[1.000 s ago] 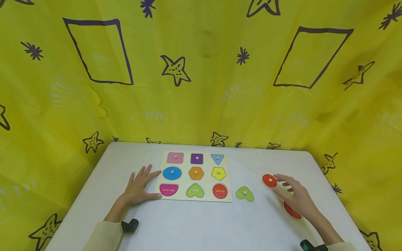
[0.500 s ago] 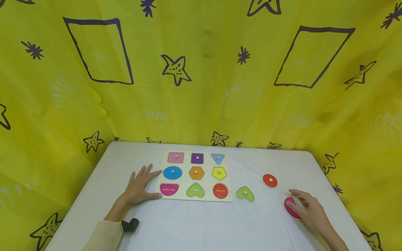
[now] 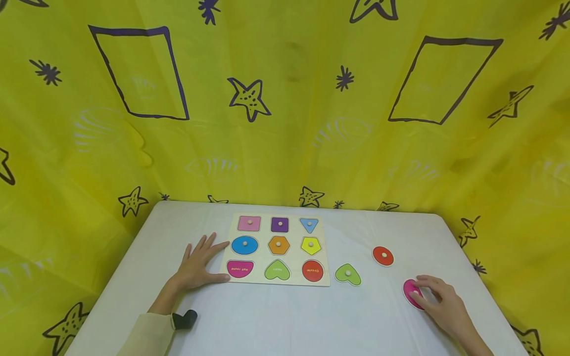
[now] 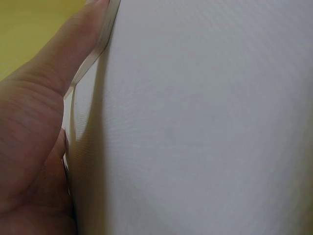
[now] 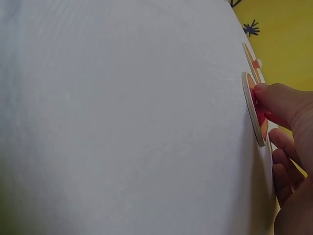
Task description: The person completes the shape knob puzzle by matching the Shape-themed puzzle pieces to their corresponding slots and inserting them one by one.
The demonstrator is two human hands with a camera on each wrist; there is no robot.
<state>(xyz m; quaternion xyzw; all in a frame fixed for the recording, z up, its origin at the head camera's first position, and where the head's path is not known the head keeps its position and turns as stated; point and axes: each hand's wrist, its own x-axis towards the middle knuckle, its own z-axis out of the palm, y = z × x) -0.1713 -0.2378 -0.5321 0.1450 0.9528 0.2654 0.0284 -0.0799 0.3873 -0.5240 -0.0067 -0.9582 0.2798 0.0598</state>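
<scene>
A wooden shape puzzle board [image 3: 257, 280] lies on the table. My left hand [image 3: 193, 269] is spread beside it, thumb and index fingertip at the board's left edge. In the left wrist view the thumb [image 4: 73, 44] reaches along the board's edge. At the right, my right hand [image 3: 445, 304] pinches the magenta half-round puzzle piece [image 3: 409, 288] with thumb and index finger at its knob. In the right wrist view the half-round piece's pale rim [image 5: 252, 110] sits close over the white cloth, the other fingers loosely curled below it.
A green heart piece [image 3: 343, 277] and a red circle piece [image 3: 378, 252] lie between the board and my right hand. Knobbed pieces fill the board's upper two rows; its bottom row shows printed recesses. Yellow curtain [image 3: 285, 148] surrounds the white table [image 3: 285, 321].
My right hand has let go of the red circle, now flat on the table, and moved toward me to pinch the half-round piece. My left hand stays at the board.
</scene>
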